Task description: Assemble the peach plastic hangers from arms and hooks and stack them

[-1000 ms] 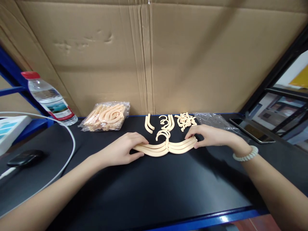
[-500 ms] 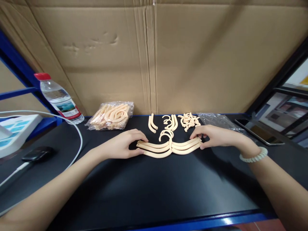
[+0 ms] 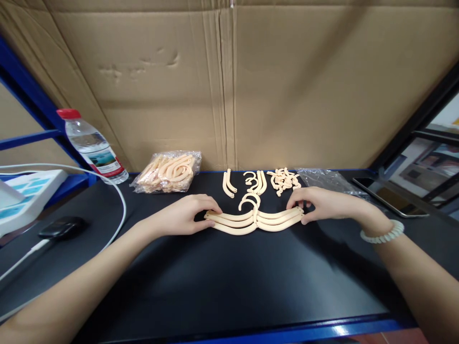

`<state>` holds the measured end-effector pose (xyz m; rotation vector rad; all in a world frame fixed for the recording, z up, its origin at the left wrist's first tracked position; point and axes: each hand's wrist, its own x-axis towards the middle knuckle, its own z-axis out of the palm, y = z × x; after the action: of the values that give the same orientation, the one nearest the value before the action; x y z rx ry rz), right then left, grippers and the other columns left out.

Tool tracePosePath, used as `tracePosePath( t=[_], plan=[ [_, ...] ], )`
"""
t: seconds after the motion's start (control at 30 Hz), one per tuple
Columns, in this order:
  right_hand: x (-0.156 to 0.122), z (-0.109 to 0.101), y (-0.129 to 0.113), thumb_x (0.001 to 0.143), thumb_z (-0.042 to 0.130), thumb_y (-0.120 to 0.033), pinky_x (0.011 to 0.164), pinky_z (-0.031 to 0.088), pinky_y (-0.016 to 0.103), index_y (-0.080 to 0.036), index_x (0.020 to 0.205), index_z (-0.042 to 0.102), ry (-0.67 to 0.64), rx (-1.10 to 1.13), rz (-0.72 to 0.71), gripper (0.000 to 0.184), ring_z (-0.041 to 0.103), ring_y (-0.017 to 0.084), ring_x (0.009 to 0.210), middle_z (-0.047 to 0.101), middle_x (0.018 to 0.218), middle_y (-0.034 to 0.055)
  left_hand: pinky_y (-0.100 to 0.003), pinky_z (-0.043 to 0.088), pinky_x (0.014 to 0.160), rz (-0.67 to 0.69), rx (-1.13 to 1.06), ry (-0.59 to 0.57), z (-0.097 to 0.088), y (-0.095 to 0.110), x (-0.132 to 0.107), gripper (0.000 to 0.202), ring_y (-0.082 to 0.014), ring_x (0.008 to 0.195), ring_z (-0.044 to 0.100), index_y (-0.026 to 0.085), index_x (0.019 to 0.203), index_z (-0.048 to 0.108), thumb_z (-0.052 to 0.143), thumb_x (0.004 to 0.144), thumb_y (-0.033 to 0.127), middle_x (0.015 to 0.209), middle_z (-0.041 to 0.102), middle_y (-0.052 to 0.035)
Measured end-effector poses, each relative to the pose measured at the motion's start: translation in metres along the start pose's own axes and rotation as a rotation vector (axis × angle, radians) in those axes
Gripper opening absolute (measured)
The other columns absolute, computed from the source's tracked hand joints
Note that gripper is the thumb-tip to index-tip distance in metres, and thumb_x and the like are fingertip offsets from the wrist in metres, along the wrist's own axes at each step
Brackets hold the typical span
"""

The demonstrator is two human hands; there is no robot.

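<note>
Three cream plastic hangers (image 3: 236,224) lie close together on the black tabletop (image 3: 236,282), their hooks overlapping and pointing to the back. My left hand (image 3: 191,214) closes on their left ends, thumb in front and fingers behind. At the right ends, my right hand (image 3: 317,205) grips in the same way, its fingers partly hidden behind the arms. Beyond the hangers lie two loose curved hanger arms (image 3: 228,184), a group of hooks and arms (image 3: 258,182), and a heap of small cream pieces (image 3: 283,180).
A clear bag of cream hanger parts (image 3: 167,172) and a water bottle (image 3: 96,148) stand back left. On the left are a power strip (image 3: 32,196), a white cable and a black charger (image 3: 60,228). An empty plastic bag (image 3: 322,180) and a tablet-like device (image 3: 389,198) lie right.
The hangers' ends are drawn slightly closer into line between my hands. The whole view has shifted a little, and both hands stay at the hanger ends.
</note>
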<state>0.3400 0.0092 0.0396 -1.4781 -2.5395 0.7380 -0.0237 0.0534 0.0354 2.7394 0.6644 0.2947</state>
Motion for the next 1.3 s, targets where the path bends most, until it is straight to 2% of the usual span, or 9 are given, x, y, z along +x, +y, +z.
tracePosePath(
  t=[0.23,0.37,0.43,0.53,0.63,0.73,0.87,1.03,1.3],
  plan=[
    [0.0,0.001,0.003,0.066,0.07,-0.013,0.071,0.049,0.03,-0.018,0.103,0.069,0.014,-0.006,0.011,0.038,0.06,0.018,0.081,0.066,0.099,0.0048,-0.028,0.048,0.079,-0.004,0.008,-0.007,0.0,0.0,0.0,0.02,-0.0184,0.088,0.063,0.019,0.104,0.065,0.056,0.086,0.02,0.097,0.068,-0.005],
    [-0.004,-0.003,0.012,0.067,0.074,-0.025,0.072,0.05,0.032,-0.018,0.114,0.067,0.038,0.021,0.012,0.048,0.061,0.021,0.086,0.066,0.107,0.0075,-0.028,0.048,0.081,-0.013,0.014,0.012,0.0,-0.004,-0.001,0.023,-0.0189,0.091,0.063,0.019,0.108,0.065,0.057,0.087,0.025,0.101,0.068,-0.0056],
    [-0.005,-0.007,0.013,0.074,0.07,-0.035,0.073,0.051,0.033,-0.018,0.111,0.069,0.125,0.07,-0.008,0.04,0.062,0.021,0.087,0.068,0.106,0.0081,-0.028,0.049,0.082,-0.018,0.022,0.038,0.0,-0.006,-0.002,0.023,-0.0192,0.091,0.064,0.019,0.108,0.065,0.056,0.089,0.03,0.101,0.068,-0.0059],
    [-0.004,-0.011,0.013,0.083,0.061,-0.043,0.074,0.05,0.035,-0.018,0.098,0.07,0.403,0.169,-0.015,0.031,0.064,0.022,0.084,0.071,0.099,0.0082,-0.029,0.049,0.084,-0.047,0.05,0.104,0.001,-0.008,-0.002,0.024,-0.02,0.093,0.064,0.019,0.106,0.066,0.053,0.09,0.033,0.102,0.068,-0.006],
    [0.0,-0.01,0.012,0.082,0.061,-0.047,0.071,0.049,0.035,-0.018,0.088,0.07,0.641,0.251,0.029,0.031,0.064,0.021,0.078,0.071,0.088,0.0076,-0.031,0.047,0.084,-0.097,0.086,0.187,0.001,-0.008,-0.002,0.021,-0.0206,0.093,0.064,0.019,0.101,0.065,0.052,0.09,0.032,0.1,0.069,-0.0054],
    [0.004,-0.007,0.013,0.078,0.065,-0.048,0.065,0.047,0.032,-0.018,0.08,0.066,0.765,0.298,0.072,0.031,0.061,0.019,0.069,0.068,0.076,0.0059,-0.03,0.046,0.075,-0.159,0.102,0.252,0.001,-0.006,-0.001,0.018,-0.0187,0.081,0.063,0.019,0.091,0.06,0.051,0.09,0.035,0.089,0.067,-0.0028],
    [0.007,-0.004,0.016,0.078,0.064,-0.046,0.06,0.043,0.03,-0.019,0.072,0.059,0.859,0.294,0.1,0.028,0.056,0.016,0.061,0.061,0.066,0.0023,-0.027,0.038,0.057,-0.289,0.111,0.279,0.002,0.001,0.001,0.025,-0.0157,0.057,0.052,0.021,0.079,0.047,0.038,0.095,0.037,0.066,0.056,0.0014],
    [0.008,-0.003,0.018,0.083,0.056,-0.039,0.058,0.039,0.029,-0.021,0.066,0.053,0.917,0.275,0.122,0.026,0.053,0.015,0.057,0.058,0.06,0.0009,-0.03,0.037,0.061,-0.323,0.159,0.233,0.005,0.004,0.001,0.029,-0.0179,0.058,0.051,0.023,0.074,0.035,0.022,0.097,0.036,0.063,0.051,0.0007],
    [0.011,0.001,0.017,0.081,0.056,-0.035,0.055,0.035,0.028,-0.021,0.06,0.052,0.995,0.275,0.136,0.026,0.048,0.013,0.053,0.055,0.055,-0.0005,-0.028,0.031,0.056,-0.336,0.224,0.209,0.009,0.004,0.002,0.029,-0.0174,0.053,0.046,0.024,0.071,0.027,0.021,0.096,0.038,0.059,0.043,0.0028]
  ],
)
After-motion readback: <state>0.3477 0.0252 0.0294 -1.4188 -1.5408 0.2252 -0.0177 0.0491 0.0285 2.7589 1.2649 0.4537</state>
